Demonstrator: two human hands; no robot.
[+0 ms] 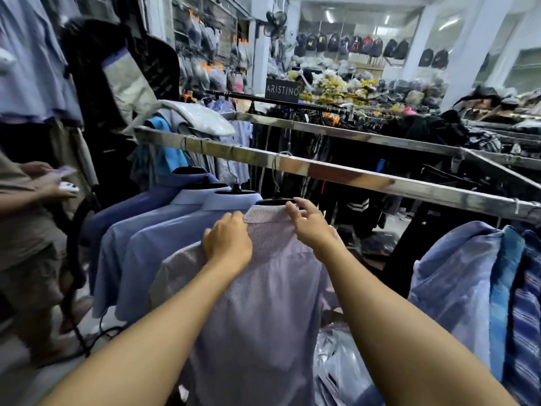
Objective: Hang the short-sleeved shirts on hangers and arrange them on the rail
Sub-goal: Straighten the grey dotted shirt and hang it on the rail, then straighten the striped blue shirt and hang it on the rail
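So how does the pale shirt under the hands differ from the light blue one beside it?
The pale lilac shirt has a fine check; the light blue shirt looks plain. The left hand grips the lilac one's shoulder and the right hand touches its collar; the blue shirt is untouched. The lilac shirt hangs nearest the camera, the blue behind it. Both hang on black hangers from the rail.

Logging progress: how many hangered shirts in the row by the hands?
4: checked shirt nearest; leftward, two light blue shirts, then a darker blue shirt. Others may be hidden.
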